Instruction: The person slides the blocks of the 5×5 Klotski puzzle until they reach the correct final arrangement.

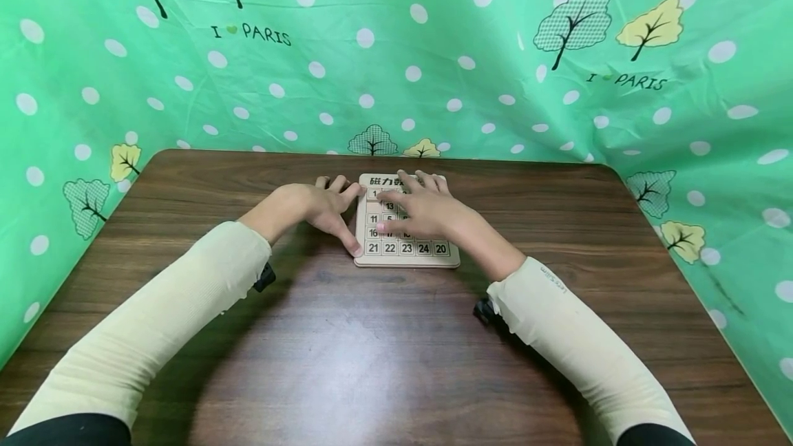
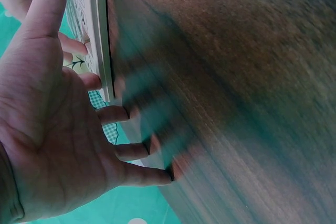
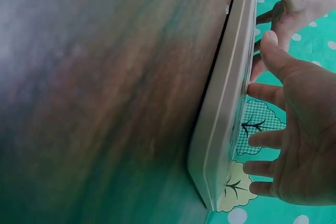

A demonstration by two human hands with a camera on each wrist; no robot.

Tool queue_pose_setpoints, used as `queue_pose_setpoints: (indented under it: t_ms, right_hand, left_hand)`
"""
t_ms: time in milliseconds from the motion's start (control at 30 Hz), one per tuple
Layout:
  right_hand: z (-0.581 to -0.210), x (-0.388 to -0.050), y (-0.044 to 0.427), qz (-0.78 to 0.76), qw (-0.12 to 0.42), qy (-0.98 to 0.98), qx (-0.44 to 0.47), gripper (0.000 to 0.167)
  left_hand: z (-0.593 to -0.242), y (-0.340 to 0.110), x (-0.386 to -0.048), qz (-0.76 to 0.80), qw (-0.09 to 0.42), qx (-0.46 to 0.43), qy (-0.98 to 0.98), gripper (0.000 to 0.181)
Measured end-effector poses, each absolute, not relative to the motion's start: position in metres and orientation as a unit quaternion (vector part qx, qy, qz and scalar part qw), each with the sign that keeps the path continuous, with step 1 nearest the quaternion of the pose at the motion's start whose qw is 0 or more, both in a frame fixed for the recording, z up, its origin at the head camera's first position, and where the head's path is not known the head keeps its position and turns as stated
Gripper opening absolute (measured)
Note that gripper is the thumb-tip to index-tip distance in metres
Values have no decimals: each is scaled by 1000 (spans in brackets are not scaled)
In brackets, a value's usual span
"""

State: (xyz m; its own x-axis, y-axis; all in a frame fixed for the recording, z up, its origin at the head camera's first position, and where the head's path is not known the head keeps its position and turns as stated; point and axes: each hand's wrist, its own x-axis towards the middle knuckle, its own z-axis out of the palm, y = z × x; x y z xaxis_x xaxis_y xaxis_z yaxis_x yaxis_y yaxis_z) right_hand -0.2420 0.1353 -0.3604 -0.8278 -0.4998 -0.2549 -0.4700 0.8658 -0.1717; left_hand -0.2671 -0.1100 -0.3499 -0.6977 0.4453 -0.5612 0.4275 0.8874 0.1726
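Note:
A pale number sliding puzzle (image 1: 405,249) lies flat on the table, with dark printed characters across its top and rows of numbered tiles. Along its left side, my left hand (image 1: 322,208) has thumb and index finger spread against the edge, the thumb near the bottom left corner. The other left fingers (image 2: 149,175) reach down to the tabletop. My right hand (image 1: 427,213) is over the puzzle, its extended index finger at the upper tiles and its thumb by the left columns. It covers many of the tiles on the right. The right wrist view shows the puzzle's thick side edge (image 3: 220,114).
The puzzle sits on a dark wood-grain table (image 1: 372,349), close to its far edge. Behind and beside the table hangs a green cloth (image 1: 409,115) with white dots and printed trees. Pale sleeves (image 1: 180,301) cover both forearms, and a dark device (image 1: 485,311) is at the right wrist.

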Motion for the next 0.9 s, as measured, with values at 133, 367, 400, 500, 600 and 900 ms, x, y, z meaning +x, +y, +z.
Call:
queue_pose_setpoints:
  t_ms: [133, 367, 400, 500, 600, 900]
  right_hand:
    - [-358, -237, 141, -64, 150, 950, -265, 79]
    - [-356, -222, 160, -72, 141, 949, -273, 75]
    - [-358, -221, 162, -70, 141, 949, -274, 75]
    - [-361, -220, 165, -69, 141, 948, -277, 78]
    - [-362, -220, 163, -66, 144, 948, -275, 78]
    - [-363, -222, 145, -71, 154, 943, -285, 80]
  left_hand:
    - [-350, -110, -267, 16, 307, 237, 922, 143]
    - [-352, -110, -267, 21, 299, 239, 924, 141]
    - [-352, -111, -267, 22, 298, 239, 924, 140]
    - [-352, -111, -266, 23, 298, 241, 924, 139]
    - [-352, -112, -266, 22, 301, 239, 923, 140]
    - [-351, -112, -266, 14, 305, 236, 923, 142]
